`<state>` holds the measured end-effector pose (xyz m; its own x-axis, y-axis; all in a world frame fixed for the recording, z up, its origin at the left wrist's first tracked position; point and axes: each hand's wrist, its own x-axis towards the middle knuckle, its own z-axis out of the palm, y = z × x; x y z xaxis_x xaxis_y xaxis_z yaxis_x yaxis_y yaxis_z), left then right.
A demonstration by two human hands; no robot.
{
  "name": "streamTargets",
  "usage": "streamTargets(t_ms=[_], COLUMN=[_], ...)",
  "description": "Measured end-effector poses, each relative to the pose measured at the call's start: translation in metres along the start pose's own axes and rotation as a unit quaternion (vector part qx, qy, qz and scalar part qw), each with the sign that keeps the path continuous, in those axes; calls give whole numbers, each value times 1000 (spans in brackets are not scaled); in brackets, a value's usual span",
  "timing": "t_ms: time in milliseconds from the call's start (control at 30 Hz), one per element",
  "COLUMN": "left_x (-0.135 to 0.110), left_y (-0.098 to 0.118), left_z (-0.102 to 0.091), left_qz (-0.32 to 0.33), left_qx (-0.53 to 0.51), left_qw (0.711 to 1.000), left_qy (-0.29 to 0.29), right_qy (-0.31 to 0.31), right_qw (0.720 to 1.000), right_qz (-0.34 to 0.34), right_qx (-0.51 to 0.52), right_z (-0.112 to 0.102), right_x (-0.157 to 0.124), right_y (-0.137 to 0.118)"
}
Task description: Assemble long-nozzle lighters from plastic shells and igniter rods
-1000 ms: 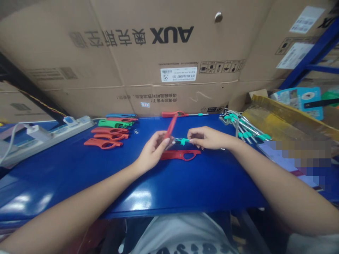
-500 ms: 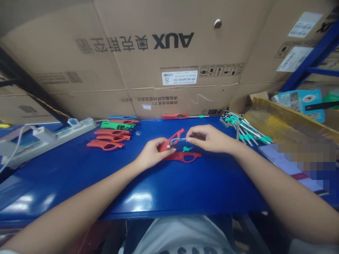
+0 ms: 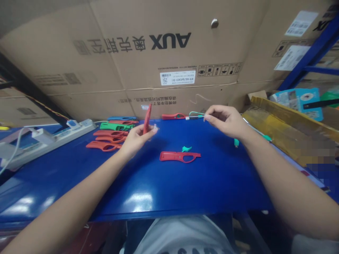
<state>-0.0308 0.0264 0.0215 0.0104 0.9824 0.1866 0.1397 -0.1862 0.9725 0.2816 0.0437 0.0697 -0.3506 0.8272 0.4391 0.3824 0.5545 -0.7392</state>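
My left hand (image 3: pixel 136 140) is closed around a red lighter casing half (image 3: pixel 147 120), held up on edge above the table. By its thumb is a small clear-white piece (image 3: pixel 155 127), too small to make out. My right hand (image 3: pixel 225 121) pinches a thin wire of a small igniter (image 3: pixel 194 118) with a white end and a dark body, hanging to the left of the fingers. Between and below the hands, another red casing half (image 3: pixel 167 156) lies flat on the blue table (image 3: pixel 185 190). Just behind it rests a small green trigger (image 3: pixel 186 149).
At the back lies a red lighter (image 3: pixel 172 116) with a metal rod. Several casings, blue (image 3: pixel 122 118), green (image 3: pixel 112 126) and red (image 3: pixel 103 145), line the left beside a power strip (image 3: pixel 55 139). A taped carton (image 3: pixel 286 127) stands right; my arm mostly hides green-tipped rods.
My hands have moved apart. The left has raised the red casing half and turned it upright, moving left. The right has drawn the wired igniter away to the right and back.
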Motion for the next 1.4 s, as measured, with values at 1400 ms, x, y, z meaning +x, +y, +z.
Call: streamTargets(t_ms=[1400], left_x=[-29], left_y=[-5], left_z=[16], left_qz=[162], left_qx=[340], left_qw=[894], left_qy=[-241], right_qy=[-275], right_qw=[931], right_qz=[89], right_qx=[-224], right_z=[41], right_x=[-3], right_y=[14])
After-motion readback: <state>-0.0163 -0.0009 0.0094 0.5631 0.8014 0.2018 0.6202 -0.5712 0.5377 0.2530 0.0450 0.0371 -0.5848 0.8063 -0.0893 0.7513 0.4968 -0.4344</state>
